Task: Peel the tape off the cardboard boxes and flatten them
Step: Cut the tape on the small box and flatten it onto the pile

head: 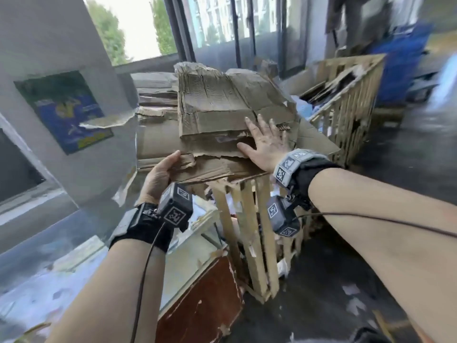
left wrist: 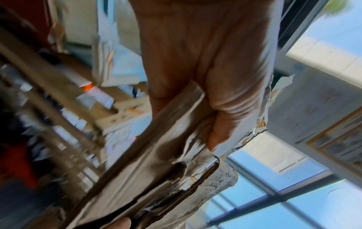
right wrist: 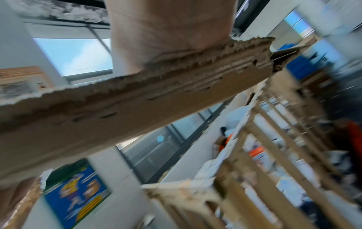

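Note:
A flattened, torn brown cardboard box (head: 222,105) lies on a stack of flattened cardboard (head: 160,142) on top of a wooden crate. My right hand (head: 265,142) rests flat on it, fingers spread and straight, pressing its near right part. My left hand (head: 162,173) grips the ragged near edge of the cardboard, thumb on top. In the left wrist view my left hand's fingers (left wrist: 217,124) curl round the torn cardboard edge (left wrist: 166,162). The right wrist view shows my right palm (right wrist: 166,38) on the rough cardboard edge (right wrist: 137,99). No tape is clearly visible.
The stack sits on a slatted wooden crate (head: 249,233). A second slatted crate (head: 351,95) with cardboard stands at the back right. A red-brown cabinet (head: 205,298) is below left. A pillar with a blue poster (head: 66,110) stands left. A blue bin (head: 400,63) is far right.

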Motion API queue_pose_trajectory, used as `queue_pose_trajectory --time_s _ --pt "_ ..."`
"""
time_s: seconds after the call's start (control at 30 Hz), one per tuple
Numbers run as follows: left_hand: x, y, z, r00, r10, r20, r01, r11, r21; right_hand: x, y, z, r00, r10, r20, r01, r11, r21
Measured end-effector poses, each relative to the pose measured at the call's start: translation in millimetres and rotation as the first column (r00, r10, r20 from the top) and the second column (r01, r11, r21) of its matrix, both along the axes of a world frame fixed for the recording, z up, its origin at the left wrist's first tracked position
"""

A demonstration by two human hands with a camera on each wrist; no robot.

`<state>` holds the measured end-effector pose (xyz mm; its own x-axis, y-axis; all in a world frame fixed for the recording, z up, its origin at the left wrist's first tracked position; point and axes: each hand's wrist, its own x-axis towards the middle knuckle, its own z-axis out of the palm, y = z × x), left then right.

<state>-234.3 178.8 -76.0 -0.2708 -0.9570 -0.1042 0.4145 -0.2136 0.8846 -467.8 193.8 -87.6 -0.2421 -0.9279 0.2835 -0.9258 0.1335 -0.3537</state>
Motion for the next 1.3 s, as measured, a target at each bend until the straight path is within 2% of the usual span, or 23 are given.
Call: queue_pose_trajectory --time_s 0.17,0.23,0.33,0.47,0.67,0.9,1.03,1.3 --pt "-109 -32 -15 0.974 -0.221 0.038 0.221 0.975 0.017 -99 23 -17 0.978 -0.206 0.031 0.205 0.978 0.031" --pt "-144 -47 -23 0.960 -0.267 0.080 0.266 0.964 0.018 -131 31 -27 0.964 -0.261 0.046 0.259 0.965 0.049" --pt "-207 -65 -31 0.929 -0.333 0.162 0.332 0.943 0.037 -183 41 -41 0.932 -0.353 0.084 0.347 0.935 0.078" --pt "-288 -83 -39 0.860 -0.475 0.184 0.473 0.879 0.061 -249 47 -43 0.893 -0.441 0.086 0.431 0.895 0.113" --pt "-397 -99 -44 0.817 -0.542 0.198 0.537 0.840 0.080 -342 47 -40 0.844 -0.530 0.083 0.518 0.845 0.133" --pt "-469 -112 -47 0.747 -0.631 0.210 0.624 0.774 0.106 -400 38 -60 0.791 -0.589 0.167 0.562 0.807 0.180" --pt "-506 -129 -43 0.733 -0.638 0.235 0.637 0.766 0.092 -431 25 -59 0.760 -0.624 0.183 0.595 0.781 0.191" --pt "-563 -184 -67 0.707 -0.684 0.177 0.645 0.727 0.235 -473 -22 -79 0.717 -0.680 0.151 0.641 0.729 0.240"
